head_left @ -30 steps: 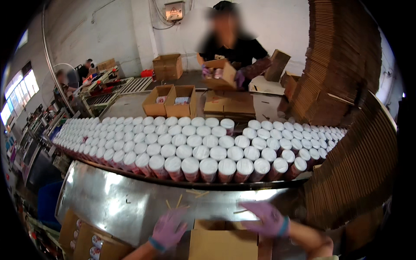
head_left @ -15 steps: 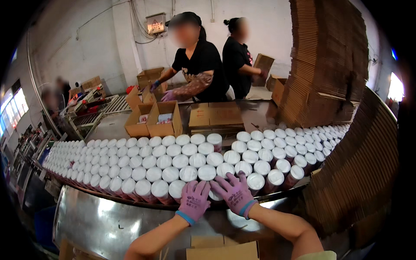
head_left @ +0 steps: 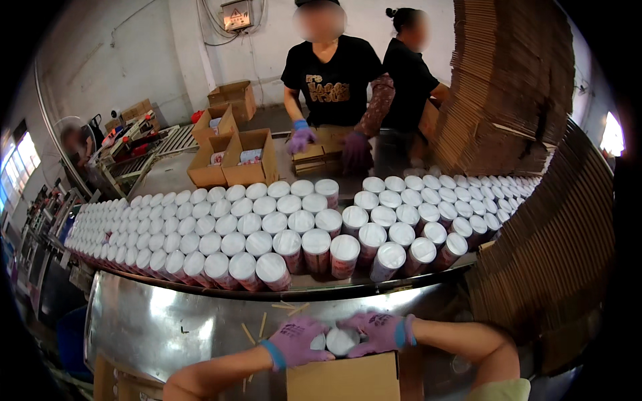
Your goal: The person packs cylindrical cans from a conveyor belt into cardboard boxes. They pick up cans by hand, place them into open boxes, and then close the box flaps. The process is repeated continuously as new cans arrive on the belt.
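In pink-purple gloves with blue cuffs, my left hand (head_left: pixel 301 339) and my right hand (head_left: pixel 374 332) close in from both sides on white-lidded canisters (head_left: pixel 342 341). At least two lids show between the gloves; the canisters' sides are hidden by the fingers and the box. The held canisters are at the far edge of a cardboard box (head_left: pixel 342 378) in front of me. Beyond my hands stand rows of the same red-and-white canisters (head_left: pixel 344 257) on a long curved conveyor.
A metal table (head_left: pixel 180 321) with thin yellowish strips (head_left: pixel 262 325) lies nearest. Tall stacks of flat cardboard (head_left: pixel 548 267) rise on the right. Across the conveyor, open boxes (head_left: pixel 251 160) hold canisters. A gloved co-worker (head_left: pixel 334 80) handles folded cartons; another person (head_left: pixel 408 80) stands behind.
Both my hands have come back from the front row to the box, bringing canisters along. A gap now shows in that row. The co-worker's hands have moved rightward onto the folded cartons.
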The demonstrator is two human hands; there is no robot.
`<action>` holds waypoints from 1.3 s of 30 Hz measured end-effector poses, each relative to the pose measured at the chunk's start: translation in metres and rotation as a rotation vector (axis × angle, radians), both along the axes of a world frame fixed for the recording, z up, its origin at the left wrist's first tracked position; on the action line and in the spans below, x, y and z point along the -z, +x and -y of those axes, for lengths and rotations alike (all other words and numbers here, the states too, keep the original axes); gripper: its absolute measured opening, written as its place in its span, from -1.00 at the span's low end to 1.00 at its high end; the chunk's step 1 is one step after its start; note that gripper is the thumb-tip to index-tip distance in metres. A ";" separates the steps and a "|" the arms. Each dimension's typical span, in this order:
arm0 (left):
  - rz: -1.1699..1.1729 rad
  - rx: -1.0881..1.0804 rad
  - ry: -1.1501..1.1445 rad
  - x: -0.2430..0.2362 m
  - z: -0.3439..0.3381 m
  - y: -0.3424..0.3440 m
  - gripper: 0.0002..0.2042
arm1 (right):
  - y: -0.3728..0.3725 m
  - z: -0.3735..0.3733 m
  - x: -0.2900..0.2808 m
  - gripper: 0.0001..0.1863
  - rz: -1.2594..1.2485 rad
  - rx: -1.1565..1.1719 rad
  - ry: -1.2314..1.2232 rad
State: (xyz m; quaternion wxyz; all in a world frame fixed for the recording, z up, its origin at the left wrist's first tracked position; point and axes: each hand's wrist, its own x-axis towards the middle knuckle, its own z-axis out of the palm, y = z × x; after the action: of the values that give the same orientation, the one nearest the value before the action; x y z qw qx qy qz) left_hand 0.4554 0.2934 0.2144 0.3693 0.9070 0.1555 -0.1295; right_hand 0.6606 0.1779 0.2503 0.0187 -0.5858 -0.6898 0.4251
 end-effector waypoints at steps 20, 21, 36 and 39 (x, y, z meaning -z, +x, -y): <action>0.387 -0.484 1.005 0.030 -0.085 0.016 -0.26 | -0.007 -0.108 0.020 -0.26 0.618 0.189 0.883; 0.414 -0.468 0.998 0.030 -0.081 0.018 -0.26 | -0.009 -0.098 0.014 -0.30 0.553 0.132 0.794; -0.230 0.083 -0.476 -0.057 0.046 -0.008 -0.31 | -0.009 0.062 -0.007 -0.32 -0.398 0.127 -0.421; -0.213 0.204 -0.499 -0.022 0.080 -0.017 -0.32 | -0.035 0.081 0.001 -0.40 -0.620 0.170 -0.716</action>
State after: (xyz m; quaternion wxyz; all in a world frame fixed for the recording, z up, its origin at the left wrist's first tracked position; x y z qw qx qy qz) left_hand 0.4388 0.2136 0.2363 0.5475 0.7805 0.0646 -0.2948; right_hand 0.6261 0.0972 0.2496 0.0556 -0.4553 -0.4116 0.7875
